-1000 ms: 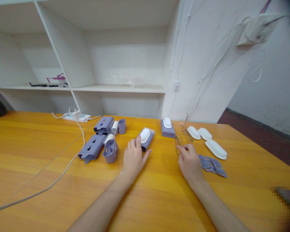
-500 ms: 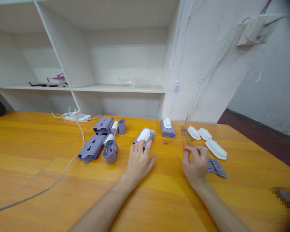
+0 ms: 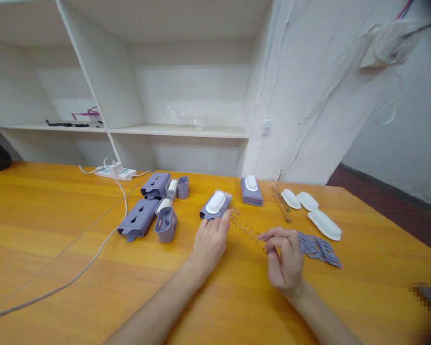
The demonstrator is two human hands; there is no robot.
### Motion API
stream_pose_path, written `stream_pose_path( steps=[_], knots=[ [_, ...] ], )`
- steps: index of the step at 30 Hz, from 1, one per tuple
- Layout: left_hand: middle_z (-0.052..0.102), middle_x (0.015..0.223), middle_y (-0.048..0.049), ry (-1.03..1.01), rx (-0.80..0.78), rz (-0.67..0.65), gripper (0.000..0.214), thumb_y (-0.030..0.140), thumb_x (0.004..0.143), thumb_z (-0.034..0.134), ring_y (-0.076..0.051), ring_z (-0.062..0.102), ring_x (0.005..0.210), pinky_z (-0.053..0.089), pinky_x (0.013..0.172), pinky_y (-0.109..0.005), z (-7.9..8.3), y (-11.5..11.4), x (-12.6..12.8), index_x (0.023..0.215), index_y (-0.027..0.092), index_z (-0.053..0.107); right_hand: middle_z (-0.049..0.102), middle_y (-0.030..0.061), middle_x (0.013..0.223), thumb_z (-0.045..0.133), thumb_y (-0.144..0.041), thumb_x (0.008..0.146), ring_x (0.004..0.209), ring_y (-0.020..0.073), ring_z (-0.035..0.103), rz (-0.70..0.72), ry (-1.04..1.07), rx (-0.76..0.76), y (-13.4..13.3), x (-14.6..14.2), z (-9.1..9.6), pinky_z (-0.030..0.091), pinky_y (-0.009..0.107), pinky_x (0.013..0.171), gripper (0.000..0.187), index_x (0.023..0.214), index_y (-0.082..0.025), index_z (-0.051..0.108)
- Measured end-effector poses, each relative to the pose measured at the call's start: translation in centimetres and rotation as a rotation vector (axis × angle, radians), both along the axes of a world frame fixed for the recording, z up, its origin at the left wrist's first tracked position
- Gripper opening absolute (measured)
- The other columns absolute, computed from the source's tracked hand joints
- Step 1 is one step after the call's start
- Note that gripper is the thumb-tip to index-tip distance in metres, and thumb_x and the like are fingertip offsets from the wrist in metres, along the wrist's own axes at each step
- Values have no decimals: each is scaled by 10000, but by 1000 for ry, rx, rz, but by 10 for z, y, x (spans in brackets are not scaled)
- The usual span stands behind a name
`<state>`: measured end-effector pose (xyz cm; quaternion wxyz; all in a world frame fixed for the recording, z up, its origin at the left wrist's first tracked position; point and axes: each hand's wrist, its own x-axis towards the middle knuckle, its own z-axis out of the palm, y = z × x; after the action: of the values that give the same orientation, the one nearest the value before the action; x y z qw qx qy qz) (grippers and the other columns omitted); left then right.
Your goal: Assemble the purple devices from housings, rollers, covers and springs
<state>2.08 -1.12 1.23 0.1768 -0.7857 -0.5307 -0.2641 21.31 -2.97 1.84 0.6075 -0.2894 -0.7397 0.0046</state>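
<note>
My left hand (image 3: 211, 237) is closed at the near end of a purple plastic case (image 3: 204, 212), its fingertips bent over the edge and partly hidden. On top of that case lies a white oval piece (image 3: 216, 201). My right hand (image 3: 285, 256) pinches one end of a thin coil spring (image 3: 247, 231). The stretched coil slants up and left over the table, and its far end comes close to my left forefinger. Right of my right hand lie flat purple cut-out plates (image 3: 321, 249). More springs (image 3: 280, 203) lie beyond that hand.
White oval covers (image 3: 324, 224) lie at the right. Another purple case (image 3: 252, 192) with a white piece on it stands at the back. Purple housings (image 3: 138, 218) and a purple cup-like part (image 3: 165, 225) sit at the left, near a power strip (image 3: 117, 172) and its cable (image 3: 75, 278).
My right hand has moved left from the pile of springs, drawing one spring along. My left hand has slid back to the case's near edge, uncovering the white piece, and its thumb has tucked in.
</note>
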Motion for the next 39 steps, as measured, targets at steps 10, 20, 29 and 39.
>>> stream_pose_path(
  steps=[10, 20, 29, 39],
  knots=[
    [621, 807, -26, 177, -232, -81, 211, 292, 944, 332, -188, 626, 689, 438, 547, -257, 8, -9, 8, 1078, 212, 473, 364, -30, 533, 453, -156, 583, 446, 115, 400, 454, 959, -873, 29, 29, -7, 377, 254, 390, 82, 512, -192, 435],
    [606, 939, -46, 122, -192, -24, 269, 287, 944, 347, -181, 626, 799, 463, 594, -254, 7, -6, 0, 1179, 206, 450, 611, 22, 800, 503, -266, 717, 514, 172, 593, 584, 766, -1074, 20, 12, -8, 481, 326, 469, 92, 678, -207, 444],
    [624, 911, -45, 27, -156, 0, 250, 291, 945, 341, -175, 625, 825, 460, 624, -248, 7, -8, 2, 1127, 206, 490, 576, -62, 700, 740, -376, 669, 391, 125, 556, 265, 612, -1037, 21, -4, -8, 487, 275, 376, 437, 861, -244, 371],
    [667, 916, -55, -161, -226, 50, 290, 339, 957, 283, -174, 641, 846, 466, 681, -245, 8, -7, 2, 1100, 202, 495, 599, 7, 776, 699, -391, 701, 504, 110, 547, 217, 276, -994, 22, -7, -18, 510, 267, 460, 334, 944, -191, 588]
  ],
)
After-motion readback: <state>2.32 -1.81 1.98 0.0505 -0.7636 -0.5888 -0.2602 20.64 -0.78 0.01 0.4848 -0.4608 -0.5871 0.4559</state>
